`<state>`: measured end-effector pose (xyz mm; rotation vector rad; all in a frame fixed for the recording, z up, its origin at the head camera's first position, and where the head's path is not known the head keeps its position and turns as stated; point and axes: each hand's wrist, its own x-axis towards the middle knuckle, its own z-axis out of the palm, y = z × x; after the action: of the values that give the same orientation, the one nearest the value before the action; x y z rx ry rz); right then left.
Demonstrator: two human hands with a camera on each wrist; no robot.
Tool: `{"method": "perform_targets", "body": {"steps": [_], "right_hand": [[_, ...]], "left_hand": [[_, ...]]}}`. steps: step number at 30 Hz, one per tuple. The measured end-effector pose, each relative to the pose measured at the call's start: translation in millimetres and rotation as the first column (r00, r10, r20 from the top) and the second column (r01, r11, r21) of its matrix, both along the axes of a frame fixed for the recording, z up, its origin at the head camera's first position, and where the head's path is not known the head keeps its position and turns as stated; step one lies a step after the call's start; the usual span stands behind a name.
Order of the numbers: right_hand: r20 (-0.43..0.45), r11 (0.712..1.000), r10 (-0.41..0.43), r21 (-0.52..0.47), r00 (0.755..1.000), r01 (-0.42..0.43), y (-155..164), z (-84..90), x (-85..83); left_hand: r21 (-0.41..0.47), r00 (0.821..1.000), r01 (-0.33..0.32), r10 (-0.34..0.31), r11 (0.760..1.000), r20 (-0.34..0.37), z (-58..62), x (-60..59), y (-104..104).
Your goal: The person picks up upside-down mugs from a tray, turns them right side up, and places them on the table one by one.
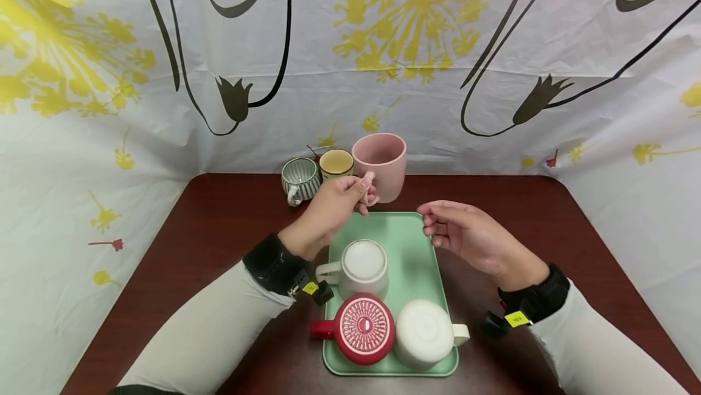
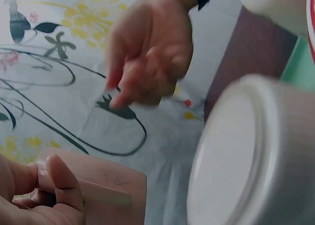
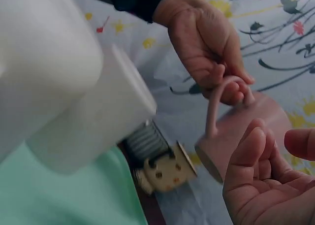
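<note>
My left hand [image 1: 336, 203] pinches the handle of a pink mug [image 1: 387, 176], which stands mouth up behind the tray's far edge. In the right wrist view the fingers of that left hand [image 3: 204, 48] pass through the handle loop of the pink mug [image 3: 234, 129]. To the right of the mug, over the tray's far right corner, my right hand [image 1: 471, 237] hovers with loosely bent fingers and nothing in them. A light green tray [image 1: 408, 230] carries an upside-down white ribbed mug [image 1: 364, 264], a red mug [image 1: 364, 329] and a white mug [image 1: 424, 334], both also bottom up.
Left of the pink mug stand a grey striped cup [image 1: 301, 174] and a small yellow cup [image 1: 336, 162], partly behind the left hand. All rest on a dark red-brown table [image 1: 219, 218]. A white floral curtain [image 1: 306, 121] hangs along its back and sides.
</note>
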<state>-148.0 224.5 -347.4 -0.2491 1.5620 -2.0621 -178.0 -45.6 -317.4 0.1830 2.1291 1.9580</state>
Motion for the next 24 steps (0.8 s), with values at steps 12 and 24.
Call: {"method": "perform_targets", "body": {"steps": [12,24], "right_hand": [[-0.194,0.937,-0.158,0.281,0.968,0.209,51,-39.7,19.3],[-0.422,0.75,-0.129,0.551,0.897,0.367,55,-63.4,27.1]], "left_hand": [[-0.174,0.999,-0.007,0.015,0.985,0.042,-17.3,-42.3,-2],[-0.199,0.992,-0.016,0.04,0.98,0.118,-42.0,-61.8,3]]}}
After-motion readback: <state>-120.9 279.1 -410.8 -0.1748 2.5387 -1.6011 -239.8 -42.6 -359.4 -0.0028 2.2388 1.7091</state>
